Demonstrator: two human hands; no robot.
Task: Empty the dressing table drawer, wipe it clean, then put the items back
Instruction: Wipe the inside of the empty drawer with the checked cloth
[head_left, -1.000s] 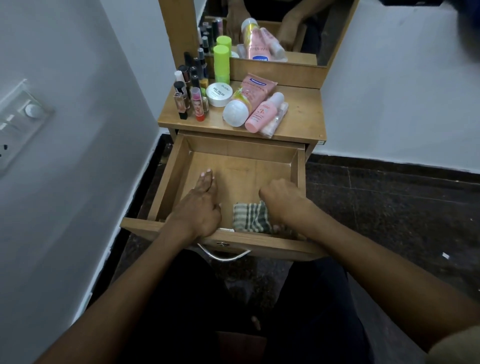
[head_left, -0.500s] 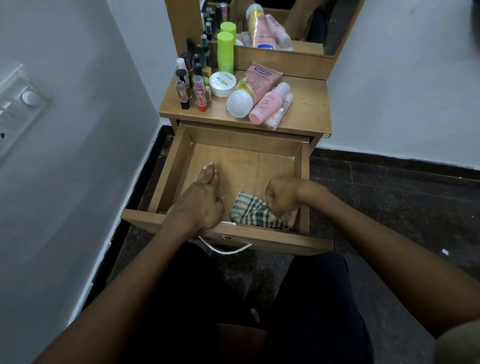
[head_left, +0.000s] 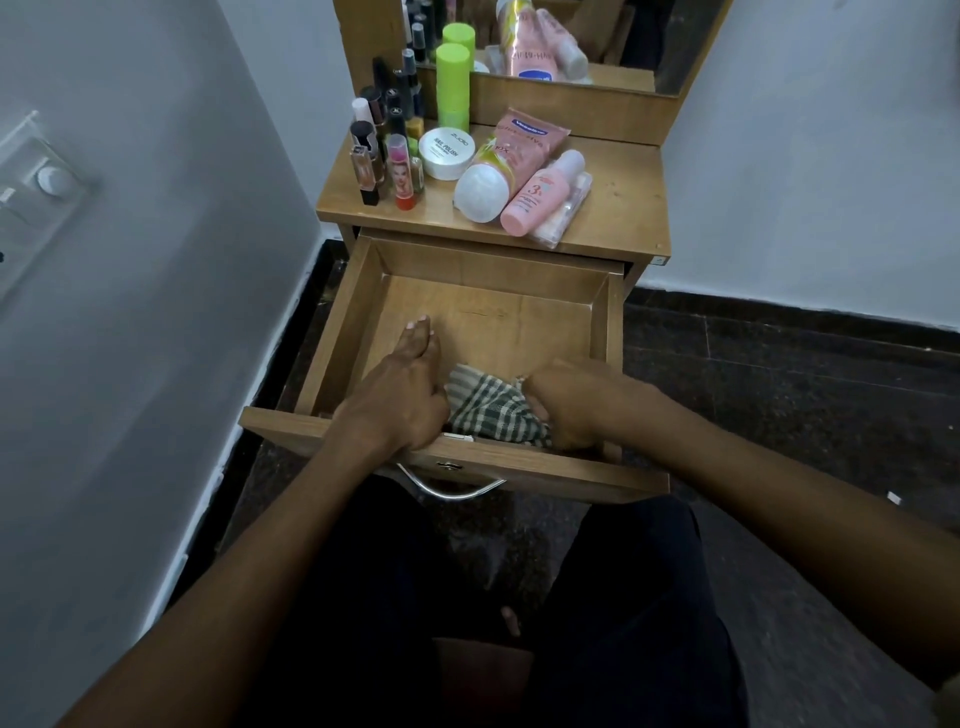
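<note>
Nearest, a person's two bare forearms reach over dark-trousered knees into the pulled-out wooden drawer (head_left: 340, 332) of a small dressing desk (head_left: 618, 218), its curved metal handle (head_left: 451, 491) hanging from the front panel. Inside, the left hand (head_left: 400, 395) lies palm down on the drawer floor at the near left, fingers straight and together, holding nothing. Just beside it, the right hand (head_left: 574, 402) is curled into a fist on a green-and-white checked cloth (head_left: 488, 408), which is bunched against the inside of the front panel between the two hands. Beyond the hands the bare wooden drawer floor runs to the back wall. Farther on, the cosmetics stand on the desk top: a cluster of small upright bottles and lipsticks (head_left: 379, 150) at the left, a round white jar (head_left: 447, 153) marked nail polish behind them, then a white-capped bottle (head_left: 483, 192), a pink tube (head_left: 527, 137) and a pink bottle (head_left: 540, 195) lying on their sides, touching one another. A tall lime-green container (head_left: 453, 83) stands at the back against the mirror (head_left: 571, 47), which reflects several of the products. White walls rise on both sides above a dark stone floor (head_left: 779, 374).
</note>
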